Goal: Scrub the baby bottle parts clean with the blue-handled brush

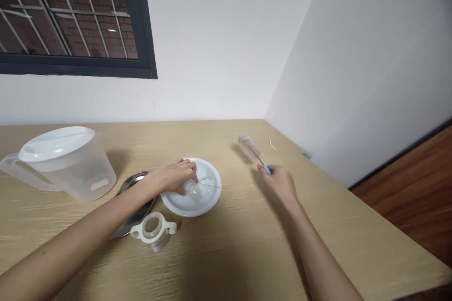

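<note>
My right hand (280,183) is closed around the blue handle of a bottle brush (250,146), its pale bristles pointing up and left above the table. Over a white plate (208,207) is my left hand (180,174), palm down, with curled fingers and thumb about a small clear, cup-shaped piece (193,191). Beside those fingers, a thin-stemmed item with a pale round end (209,176) lies on the plate. A fine wire-like stem crosses the plate and reaches past its right rim. My fingers partly hide these pieces.
Left of the plate, a metal tray (132,221) lies partly under my left forearm. A white two-handled bottle collar (153,230) stands in front. The lidded plastic pitcher (74,164) is at the far left. A thin white strip (272,144) lies near the right wall.
</note>
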{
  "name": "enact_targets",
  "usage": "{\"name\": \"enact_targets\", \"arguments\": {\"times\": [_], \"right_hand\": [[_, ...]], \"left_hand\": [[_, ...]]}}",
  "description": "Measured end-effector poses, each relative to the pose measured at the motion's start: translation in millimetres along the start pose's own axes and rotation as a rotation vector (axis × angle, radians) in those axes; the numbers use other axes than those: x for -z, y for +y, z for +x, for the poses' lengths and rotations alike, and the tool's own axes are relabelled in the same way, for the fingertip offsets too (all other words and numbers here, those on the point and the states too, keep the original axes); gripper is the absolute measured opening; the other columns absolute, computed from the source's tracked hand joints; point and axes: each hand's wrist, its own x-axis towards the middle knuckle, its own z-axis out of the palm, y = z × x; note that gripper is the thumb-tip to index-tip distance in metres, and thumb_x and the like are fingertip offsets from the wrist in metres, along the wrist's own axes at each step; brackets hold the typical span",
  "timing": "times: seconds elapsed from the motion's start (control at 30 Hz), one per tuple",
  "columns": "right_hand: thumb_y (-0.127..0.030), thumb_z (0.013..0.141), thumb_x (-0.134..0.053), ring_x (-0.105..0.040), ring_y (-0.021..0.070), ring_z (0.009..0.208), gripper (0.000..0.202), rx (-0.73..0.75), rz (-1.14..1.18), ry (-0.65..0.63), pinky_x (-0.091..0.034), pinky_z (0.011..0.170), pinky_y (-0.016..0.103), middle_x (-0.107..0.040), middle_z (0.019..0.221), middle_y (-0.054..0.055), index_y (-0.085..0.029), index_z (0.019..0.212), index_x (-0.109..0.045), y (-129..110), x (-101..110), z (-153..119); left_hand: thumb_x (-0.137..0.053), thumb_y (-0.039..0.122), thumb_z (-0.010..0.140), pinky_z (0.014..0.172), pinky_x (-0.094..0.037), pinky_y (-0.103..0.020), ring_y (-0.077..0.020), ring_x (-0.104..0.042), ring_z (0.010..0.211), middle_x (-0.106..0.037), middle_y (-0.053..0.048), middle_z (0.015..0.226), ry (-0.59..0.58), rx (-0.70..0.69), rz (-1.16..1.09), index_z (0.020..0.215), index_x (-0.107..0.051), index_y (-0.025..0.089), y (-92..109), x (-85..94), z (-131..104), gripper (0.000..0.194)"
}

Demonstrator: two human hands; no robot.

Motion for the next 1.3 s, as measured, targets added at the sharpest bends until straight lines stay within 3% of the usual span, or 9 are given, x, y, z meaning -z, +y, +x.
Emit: {"name": "enact_targets", "arguments": {"times": [0.17, 0.33, 0.57, 0.73, 0.83, 0.97, 1.03, 1.13, 1.3], "right_hand": [[-0.048, 0.099, -0.062, -0.067, 0.0172, 0.094, 0.035, -0.037, -0.016, -0.030, -0.058, 0.084, 0.036, -0.068, 0.110, 0.006, -0.016, 0.115, -0.066, 0.0, -0.1, 0.2], [-0.053, 0.097, -0.055, -0.061, 0.0171, 0.069, 0.042, 0.008, 0.015, 0.028, -0.044, 0.062, 0.028, -0.063, 0.068, 0.002, -0.017, 0.079, -0.069, 0.6, 0.9, 0.9], [-0.061, 0.086, -0.050, -0.054, 0.0173, 0.054, 0.050, 0.191, 0.166, 0.108, -0.033, 0.053, 0.028, -0.052, 0.053, 0.001, -0.019, 0.063, -0.064, -16.0, 6.4, -8.8], [-0.066, 0.088, -0.050, -0.057, 0.0159, 0.057, 0.052, 0.413, 0.259, 0.131, -0.040, 0.056, 0.026, -0.062, 0.062, 0.001, -0.019, 0.078, -0.069, -37.8, 1.7, -37.7], [-0.063, 0.091, -0.053, -0.063, 0.0156, 0.064, 0.047, 0.553, 0.288, 0.134, -0.047, 0.065, 0.026, -0.072, 0.078, 0.003, -0.020, 0.091, -0.072, -49.1, -3.4, -59.9], [-0.049, 0.097, -0.059, -0.056, 0.0099, 0.053, 0.031, 0.862, 0.313, 0.205, -0.043, 0.056, 0.022, -0.073, 0.077, 0.001, -0.021, 0.098, -0.072, -61.4, -5.9, -89.7], [-0.047, 0.098, -0.060, -0.048, 0.0089, 0.046, 0.029, 0.867, 0.284, 0.217, -0.040, 0.051, 0.022, -0.067, 0.067, -0.002, -0.021, 0.098, -0.072, -66.8, -3.9, -102.8], [-0.050, 0.101, -0.053, -0.047, 0.0109, 0.046, 0.035, 0.775, 0.237, 0.043, -0.039, 0.049, 0.022, -0.056, 0.057, -0.005, -0.021, 0.100, -0.071, -72.5, 1.3, -114.6], [-0.041, 0.107, -0.040, -0.065, 0.0162, 0.073, 0.035, 0.834, 0.265, 0.031, -0.050, 0.065, 0.024, -0.068, 0.081, 0.003, -0.021, 0.100, -0.068, -76.2, 1.5, -112.2]], "left_hand": [[-0.086, 0.016, 0.069, 0.105, -0.040, -0.034, -0.0266, -0.059, 0.118, -0.067, -0.003, 0.121, 0.032, 0.006, -0.053, 0.111, -0.074, 0.027, -3.5, -2.2, 0.3, 0.045], [-0.082, 0.028, 0.072, 0.100, -0.047, -0.036, -0.0300, -0.058, 0.123, -0.065, -0.006, 0.127, 0.154, 0.106, -0.175, 0.115, -0.067, 0.024, -14.7, -2.2, -18.7, 0.046], [-0.083, 0.042, 0.074, 0.096, -0.055, -0.044, -0.0299, -0.070, 0.112, -0.074, -0.008, 0.115, 0.503, 0.302, -0.803, 0.111, -0.065, 0.023, -31.4, -25.0, -68.3, 0.045], [-0.087, 0.040, 0.073, 0.097, -0.058, -0.045, -0.0287, -0.072, 0.111, -0.076, -0.009, 0.114, 0.778, 0.344, -1.111, 0.107, -0.062, 0.022, -33.8, -59.8, -92.0, 0.046], [-0.089, 0.039, 0.072, 0.101, -0.058, -0.050, -0.0297, -0.073, 0.111, -0.074, -0.012, 0.120, 0.929, 0.410, -1.167, 0.113, -0.063, 0.020, -29.6, -73.2, -99.6, 0.052], [-0.090, 0.035, 0.071, 0.107, -0.055, -0.056, -0.0305, -0.072, 0.115, -0.072, -0.015, 0.127, 1.055, 0.422, -1.193, 0.126, -0.060, 0.019, -20.1, -83.2, -108.0, 0.065], [-0.091, 0.033, 0.070, 0.109, -0.054, -0.057, -0.0303, -0.071, 0.117, -0.074, -0.015, 0.125, 1.109, 0.416, -1.190, 0.131, -0.057, 0.019, -16.3, -87.3, -113.3, 0.071], [-0.091, 0.031, 0.071, 0.111, -0.052, -0.057, -0.0309, -0.069, 0.122, -0.075, -0.015, 0.124, 1.170, 0.434, -1.159, 0.132, -0.055, 0.021, -14.2, -93.2, -120.9, 0.072], [-0.090, 0.031, 0.072, 0.110, -0.053, -0.058, -0.0313, -0.069, 0.123, -0.075, -0.015, 0.125, 1.246, 0.454, -1.157, 0.129, -0.052, 0.022, -14.4, -96.4, -124.8, 0.069]]}}
